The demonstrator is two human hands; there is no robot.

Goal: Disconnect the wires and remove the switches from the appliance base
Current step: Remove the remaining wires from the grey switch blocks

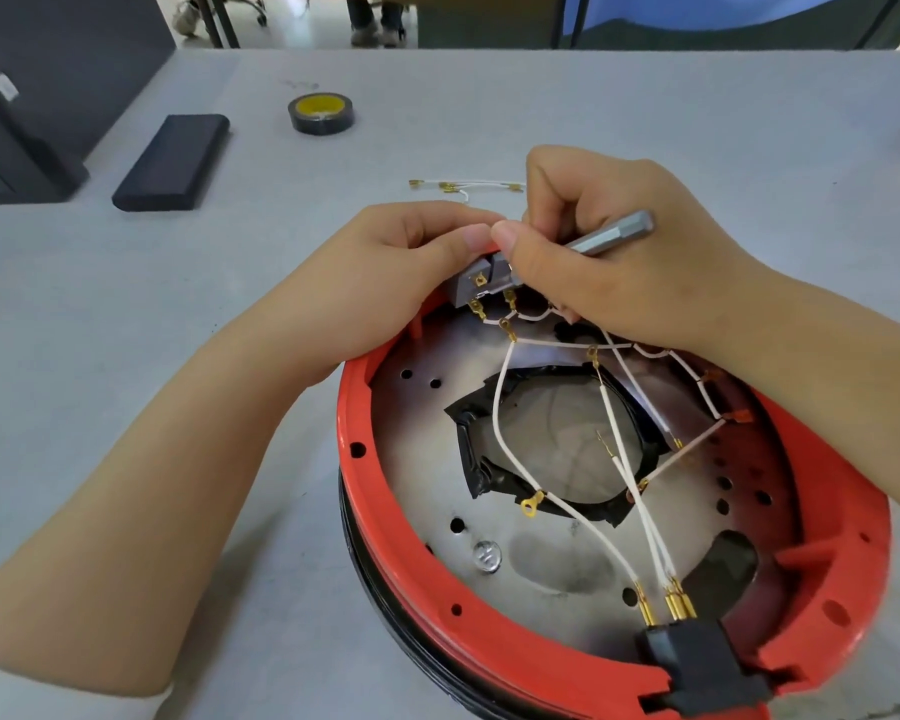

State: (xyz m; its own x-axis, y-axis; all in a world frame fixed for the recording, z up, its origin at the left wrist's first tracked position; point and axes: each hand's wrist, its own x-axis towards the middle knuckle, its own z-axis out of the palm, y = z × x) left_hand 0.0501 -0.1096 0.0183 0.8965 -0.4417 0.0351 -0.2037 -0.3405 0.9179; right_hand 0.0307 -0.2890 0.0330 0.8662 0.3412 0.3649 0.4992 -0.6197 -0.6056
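At about ten o'clock on the grey tabletop (pixel 645 122) a flat black block (pixel 172 162) lies by itself, beside a dark case (pixel 32 96) at the far left edge. Right of it, near eleven o'clock, sits a roll of black tape (pixel 321 114) with a yellow core. Just past the hands, around twelve o'clock, a few loose white wires (pixel 463 186) with brass terminals lie on the tabletop, apart from the appliance.

The left hand (pixel 385 262) comes in from eight o'clock and rests over the far rim of the red appliance base (pixel 437 605); its grip is curled round a grey switch (pixel 476 283), thumb on top, at the rim's twelve o'clock point. Thumb to thumb with it, the right hand (pixel 604 252) reaches in from three o'clock with its grip closed round a grey metal tool (pixel 611 233), whose hexagonal end sticks out toward one o'clock; the working tip is hidden under the fingers by the switch.

The base lies open side up at five o'clock, showing a metal plate (pixel 422 475) with a black-taped central opening (pixel 557 433). White wires (pixel 505 407) with brass connectors run from the switch across the plate to a black plug block (pixel 697 662) at the near rim, six o'clock of the base. A screw (pixel 486 556) sits in the plate at seven o'clock.
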